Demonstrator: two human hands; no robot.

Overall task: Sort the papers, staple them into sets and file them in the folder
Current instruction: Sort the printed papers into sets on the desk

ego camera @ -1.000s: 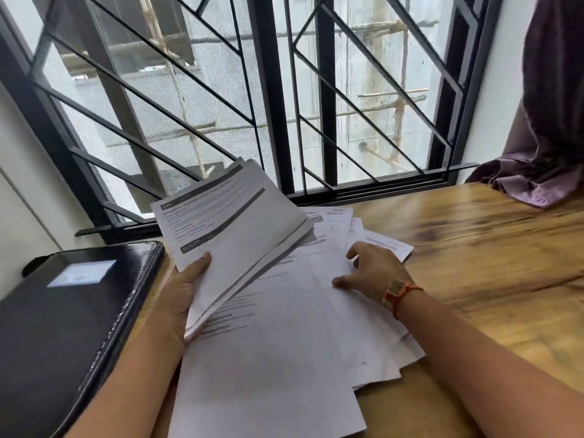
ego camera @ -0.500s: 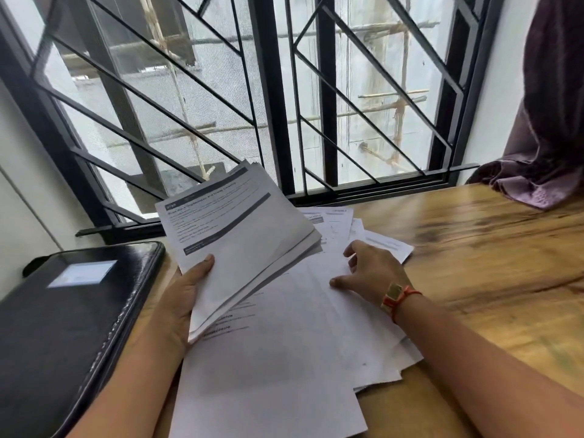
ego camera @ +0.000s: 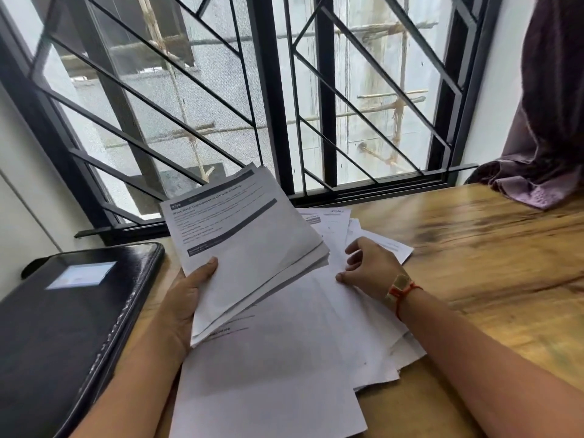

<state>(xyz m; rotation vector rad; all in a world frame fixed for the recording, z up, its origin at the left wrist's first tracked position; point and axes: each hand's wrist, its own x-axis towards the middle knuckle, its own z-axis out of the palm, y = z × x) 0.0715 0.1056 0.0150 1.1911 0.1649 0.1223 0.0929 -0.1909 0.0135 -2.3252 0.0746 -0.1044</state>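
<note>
My left hand (ego camera: 186,298) grips a small stack of printed papers (ego camera: 249,248) by its lower left edge, thumb on top, holding it tilted above the table. Under and to the right of it, several loose white sheets (ego camera: 284,358) lie fanned out on the wooden table (ego camera: 489,279). My right hand (ego camera: 369,267) rests on these loose sheets with fingers curled, fingertips at a sheet's edge; whether it pinches a sheet I cannot tell. A closed black zip folder (ego camera: 63,327) lies at the left of the table.
A barred window (ego camera: 284,105) runs along the table's far edge. A purple cloth (ego camera: 543,137) hangs at the far right, its end resting on the table. A white wall is at the left.
My left hand has lifted the held stack slightly up and to the right. My right hand has shifted a little on the loose sheets, its fingers curling more.
</note>
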